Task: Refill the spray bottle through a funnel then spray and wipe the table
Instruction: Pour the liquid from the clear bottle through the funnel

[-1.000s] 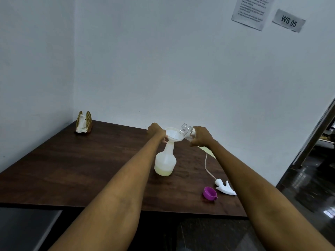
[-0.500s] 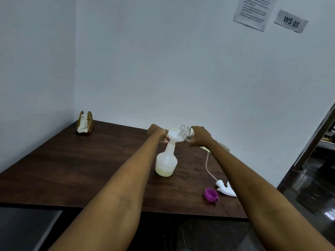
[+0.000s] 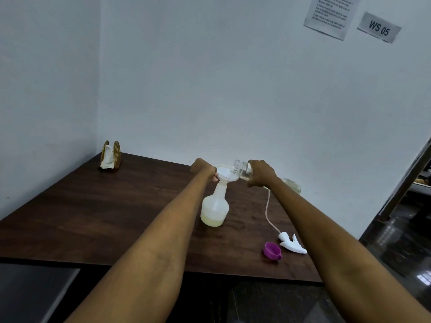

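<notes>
A white spray bottle point(image 3: 215, 207) stands upright near the middle of the dark wooden bench point(image 3: 98, 206), with a shallow layer of pale yellow liquid at its bottom. A white funnel point(image 3: 225, 174) sits in its neck. The left hand point(image 3: 205, 167) pinches the funnel's rim, steadying it. The right hand point(image 3: 261, 173) is curled around a clear refill bottle point(image 3: 242, 170), tipped almost level, its open mouth over the funnel bowl. To pour well, the tilt should probably rise slowly, keeping the mouth centred so nothing overflows. Toward the bench's right front edge lie the white spray trigger point(image 3: 292, 243) with its tube, and a purple cap point(image 3: 271, 250). A napkin holder point(image 3: 111, 155) stands at the far left corner.
</notes>
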A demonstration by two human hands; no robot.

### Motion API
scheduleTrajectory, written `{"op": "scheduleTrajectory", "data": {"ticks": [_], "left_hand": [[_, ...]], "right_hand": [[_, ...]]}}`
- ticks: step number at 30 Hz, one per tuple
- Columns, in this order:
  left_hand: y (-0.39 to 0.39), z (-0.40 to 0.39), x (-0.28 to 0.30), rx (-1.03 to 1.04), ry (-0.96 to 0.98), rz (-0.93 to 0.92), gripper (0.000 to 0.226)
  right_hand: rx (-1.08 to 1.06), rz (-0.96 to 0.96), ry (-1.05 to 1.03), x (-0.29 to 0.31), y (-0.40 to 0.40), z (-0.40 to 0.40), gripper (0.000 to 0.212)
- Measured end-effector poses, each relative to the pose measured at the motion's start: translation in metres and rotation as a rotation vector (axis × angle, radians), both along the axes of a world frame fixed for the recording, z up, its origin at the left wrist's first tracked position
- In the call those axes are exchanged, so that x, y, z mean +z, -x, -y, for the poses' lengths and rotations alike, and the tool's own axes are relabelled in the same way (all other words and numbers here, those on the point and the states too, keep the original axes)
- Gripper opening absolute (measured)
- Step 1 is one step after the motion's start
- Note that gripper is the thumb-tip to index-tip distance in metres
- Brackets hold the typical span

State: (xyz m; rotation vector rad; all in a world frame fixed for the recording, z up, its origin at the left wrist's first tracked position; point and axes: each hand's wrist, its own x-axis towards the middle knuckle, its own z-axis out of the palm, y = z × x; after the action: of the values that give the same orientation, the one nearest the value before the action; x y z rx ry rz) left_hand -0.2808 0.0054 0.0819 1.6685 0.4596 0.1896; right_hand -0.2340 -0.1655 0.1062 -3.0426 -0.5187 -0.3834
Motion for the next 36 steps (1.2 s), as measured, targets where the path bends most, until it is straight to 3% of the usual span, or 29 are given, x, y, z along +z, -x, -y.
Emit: {"op": "scheduleTrajectory", "data": {"ticks": [10,16,21,33,36], "left_hand": [[-0.0078,-0.0014,-0.0057,0.05,-0.003,-0.013,0.034],[-0.0087,-0.0007,-0.0083,0.057,-0.014,0.02,0.033],[-0.0063,-0.0006,-0.0067,0.057,-0.033,0.022,0.032],[-0.0083,-0.0014,-0.008,0.055,-0.005,0.02,0.032],[-0.0085,-0.0016,-0.0078,0.051,-0.025,0.011,0.032]], "right_hand": [[-0.004,0.002,0.061,0.002,0.0013,0.003,0.038],[0.001,-0.001,0.027,-0.0011,0.0003,0.0022,0.045],[-0.003,-0.018,-0.007,-0.0019,-0.0011,0.0045,0.036],[-0.02,-0.039,-0.095,-0.0007,-0.0056,0.0063,0.044],[-0.023,-0.033,-0.079,-0.0003,-0.0049,0.0052,0.037]]}}
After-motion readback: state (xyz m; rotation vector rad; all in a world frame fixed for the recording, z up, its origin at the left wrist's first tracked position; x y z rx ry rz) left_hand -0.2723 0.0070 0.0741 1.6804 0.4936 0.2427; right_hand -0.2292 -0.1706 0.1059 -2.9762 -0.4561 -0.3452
